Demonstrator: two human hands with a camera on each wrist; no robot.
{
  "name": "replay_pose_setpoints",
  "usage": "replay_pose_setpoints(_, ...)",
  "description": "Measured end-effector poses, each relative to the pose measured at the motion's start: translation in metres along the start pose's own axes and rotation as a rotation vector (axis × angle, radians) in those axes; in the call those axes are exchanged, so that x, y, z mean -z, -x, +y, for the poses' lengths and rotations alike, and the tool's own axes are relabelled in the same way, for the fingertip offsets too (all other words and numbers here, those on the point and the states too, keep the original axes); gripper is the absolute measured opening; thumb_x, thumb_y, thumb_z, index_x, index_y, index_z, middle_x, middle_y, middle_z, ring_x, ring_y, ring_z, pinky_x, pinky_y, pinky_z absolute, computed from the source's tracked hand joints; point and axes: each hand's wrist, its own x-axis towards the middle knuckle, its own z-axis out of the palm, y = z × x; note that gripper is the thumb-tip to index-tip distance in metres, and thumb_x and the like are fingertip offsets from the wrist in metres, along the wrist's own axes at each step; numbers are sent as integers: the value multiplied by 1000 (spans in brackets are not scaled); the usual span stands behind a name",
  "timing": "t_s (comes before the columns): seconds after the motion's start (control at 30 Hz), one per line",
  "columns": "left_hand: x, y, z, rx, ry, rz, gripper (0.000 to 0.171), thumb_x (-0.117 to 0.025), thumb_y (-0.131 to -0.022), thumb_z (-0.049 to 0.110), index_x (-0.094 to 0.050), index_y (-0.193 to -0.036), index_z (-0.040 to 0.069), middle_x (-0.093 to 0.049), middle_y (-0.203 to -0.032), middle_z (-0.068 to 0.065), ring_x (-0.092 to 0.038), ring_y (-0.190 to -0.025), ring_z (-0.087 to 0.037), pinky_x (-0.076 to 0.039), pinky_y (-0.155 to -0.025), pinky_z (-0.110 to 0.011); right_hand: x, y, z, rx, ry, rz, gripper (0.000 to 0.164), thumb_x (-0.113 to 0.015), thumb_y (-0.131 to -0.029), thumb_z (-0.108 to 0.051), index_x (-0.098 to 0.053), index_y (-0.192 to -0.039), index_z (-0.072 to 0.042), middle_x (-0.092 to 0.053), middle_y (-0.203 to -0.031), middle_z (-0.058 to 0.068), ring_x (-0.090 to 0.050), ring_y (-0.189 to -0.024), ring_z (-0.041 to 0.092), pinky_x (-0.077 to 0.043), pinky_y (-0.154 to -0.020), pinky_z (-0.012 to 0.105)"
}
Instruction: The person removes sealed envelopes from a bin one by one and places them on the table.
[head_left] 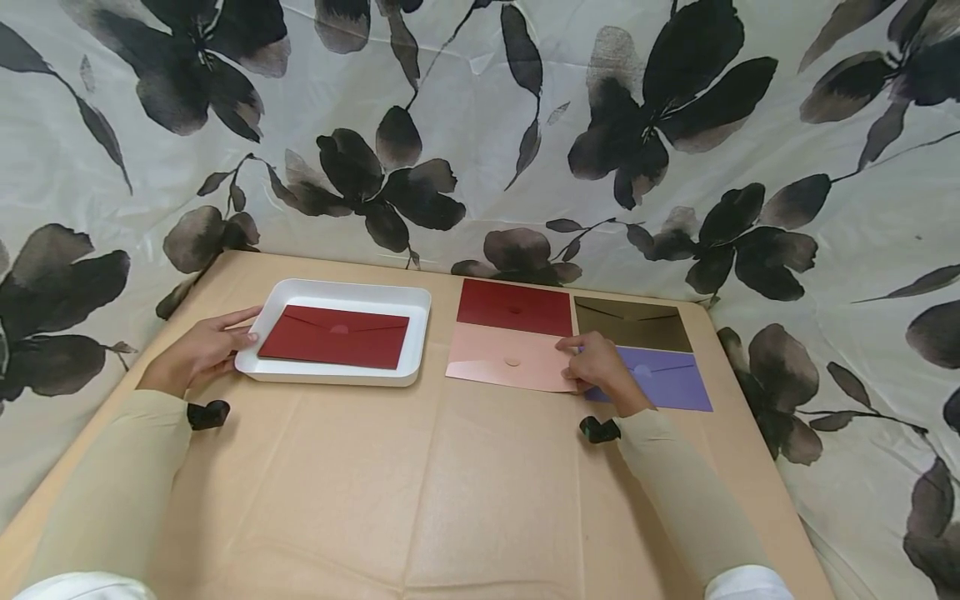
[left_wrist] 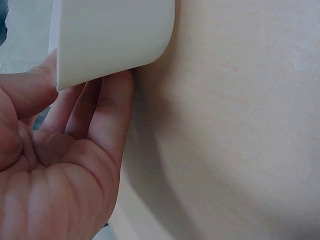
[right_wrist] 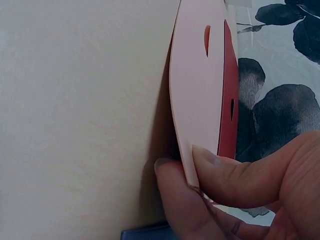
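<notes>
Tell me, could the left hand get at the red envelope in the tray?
Likely yes: the left hand grips the left end of the white tray, and nothing covers the red envelope inside.

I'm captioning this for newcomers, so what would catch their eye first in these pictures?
Probably the big dark flowers on the pale cloth behind the table. Next, perhaps, a red envelope lying in the white tray on the left, held by the left hand. On the right, the right hand pinches the right end of the pink envelope.
</notes>
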Motion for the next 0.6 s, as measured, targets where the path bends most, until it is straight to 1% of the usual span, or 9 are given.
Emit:
replay_pose_setpoints(0.13, -1, 0, 1, 3, 0, -1, 74, -51, -110, 21, -4, -167, 20, -13, -172, -23, -59, -101, 5, -57, -83, -19, 1, 1, -2, -8, 37, -8, 58, -74, -81, 7, -70, -137, -9, -59, -57, 7, -60, -44, 14, -59, -52, 32)
replay_pose_setpoints(0.23, -1, 0, 2, 5, 0, -4, 74, -51, -110, 21, -4, -167, 20, -12, -172, -23, -59, -103, 3, -57, -83, -19, 2, 2, -2, -10, 68, -16, 57, -76, -83, 4, -69, -138, -11, -57, -50, 3, -60, -43, 14, -58, -50, 30)
replay_pose_setpoints(0.3, -1, 0, 1, 4, 2, -6, 74, -51, -110, 21, -4, -167, 20, -12, -172, -23, -59, -101, 5, -57, -83, -18, 2, 3, -2, -12, 83, -17, 57, -78, -84, 1, -69, -138, -13, -59, -50, 4, -61, -43, 15, -57, -49, 30)
replay_pose_setpoints(0.4, 0, -1, 1, 2, -6, -6, 73, -50, -111, 21, -4, -167, 20, -12, -172, -23, -59, -111, -1, -57, -83, -18, 4, 2, -3, 4, 112, -3, 54, -82, -82, -1, -71, -135, -11, -65, -54, 5, -65, -45, 15, -56, -50, 29)
replay_pose_setpoints(0.47, 0, -1, 1, -1, -10, -7, 73, -50, -111, 21, -3, -167, 20, -12, -172, -23, -58, -113, -2, -57, -84, -18, 4, 2, -3, 19, 109, 16, 50, -84, -81, -2, -75, -129, -10, -69, -58, 7, -66, -47, 15, -55, -50, 27)
replay_pose_setpoints(0.53, 0, -1, 1, 1, -13, -7, 73, -49, -111, 21, -3, -167, 20, -12, -172, -23, -57, -117, -5, -57, -84, -17, 4, 1, -3, 30, 56, 24, 45, -85, -80, -2, -77, -124, -7, -69, -66, 8, -68, -50, 15, -56, -52, 27)
replay_pose_setpoints(0.6, 1, -1, 1, -2, -11, -9, 73, -50, -111, 21, -3, -167, 21, -13, -172, -23, -58, -109, 1, -57, -84, -18, 3, 1, -3, 35, -48, 19, 40, -85, -81, 0, -78, -119, -5, -67, -72, 10, -69, -52, 15, -56, -54, 27)
